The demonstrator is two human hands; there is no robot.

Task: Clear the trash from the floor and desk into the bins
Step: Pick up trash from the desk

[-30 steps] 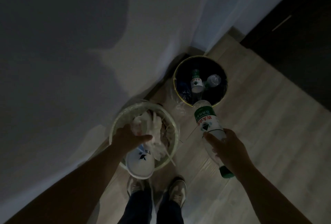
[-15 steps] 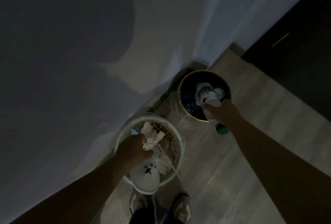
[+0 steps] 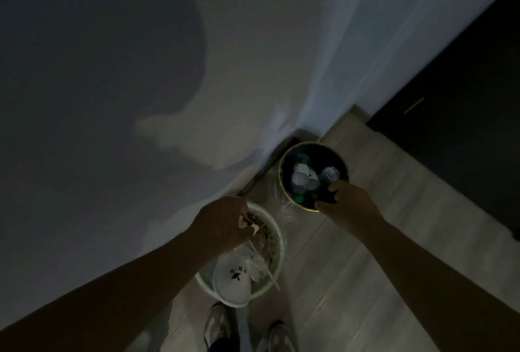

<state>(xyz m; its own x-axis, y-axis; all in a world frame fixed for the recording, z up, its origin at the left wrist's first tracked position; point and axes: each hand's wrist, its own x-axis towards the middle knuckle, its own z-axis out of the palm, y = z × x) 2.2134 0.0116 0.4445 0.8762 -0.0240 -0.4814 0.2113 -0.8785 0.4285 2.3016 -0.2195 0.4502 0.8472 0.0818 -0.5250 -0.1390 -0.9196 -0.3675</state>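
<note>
Standing over two bins in the corner of the room, the person has both arms stretched down. The left hand (image 3: 222, 222) hangs above the far edge of the light bin (image 3: 280, 242), and its fingers pinch a crumpled white paper (image 3: 249, 226) just over the opening. This bin looks nearly full: a white lid (image 3: 232, 281) with a dark logo lies on top at the near side, and sticks and plastic film show beside it.

The right hand (image 3: 351, 205) is at the near rim of the dark bin (image 3: 280, 174). Its fingers are loosely curled and, as far as the dim light allows to see, they hold nothing. Several plastic bottles (image 3: 299, 175) lie inside this bin.

I judge that the sorting is well advanced, since both bins already carry trash. The paper is not yet dropped. The desk is not in view, so I cannot tell what is left there. The floor (image 3: 365, 281) that is visible shows no loose trash, only some clear plastic (image 3: 284, 206) between the two bins.

The bins stand close to the wall (image 3: 140, 98), near each other but apart. A dark cabinet (image 3: 450, 98) closes the far right side. The open room is on the wooden floor to the right and behind, where the shoes (image 3: 221, 326) stand just beside the light bin.
</note>
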